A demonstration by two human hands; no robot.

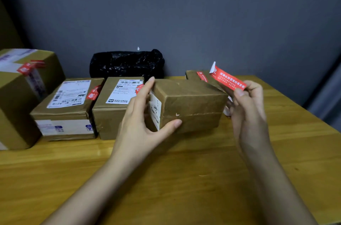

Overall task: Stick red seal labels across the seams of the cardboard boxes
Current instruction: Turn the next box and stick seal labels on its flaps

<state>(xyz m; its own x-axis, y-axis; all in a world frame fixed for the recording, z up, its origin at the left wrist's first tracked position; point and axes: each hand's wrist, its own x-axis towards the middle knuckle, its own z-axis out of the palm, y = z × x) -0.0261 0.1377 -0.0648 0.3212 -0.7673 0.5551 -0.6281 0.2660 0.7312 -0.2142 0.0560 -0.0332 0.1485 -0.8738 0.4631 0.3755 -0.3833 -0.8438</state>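
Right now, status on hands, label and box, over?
Left hand grips the unsealed box on the table. Right hand pinches red seal label, not yet stuck. Nothing blocking the box top.

We saw red seal label (pixel 228 79) pinched in right hand (pixel 247 106): white Chinese print, too blurred for us to read. White shipping labels with barcodes on second box (pixel 68 93) and third box (pixel 125 90); digits illegible. Red seals there carried unreadable print.
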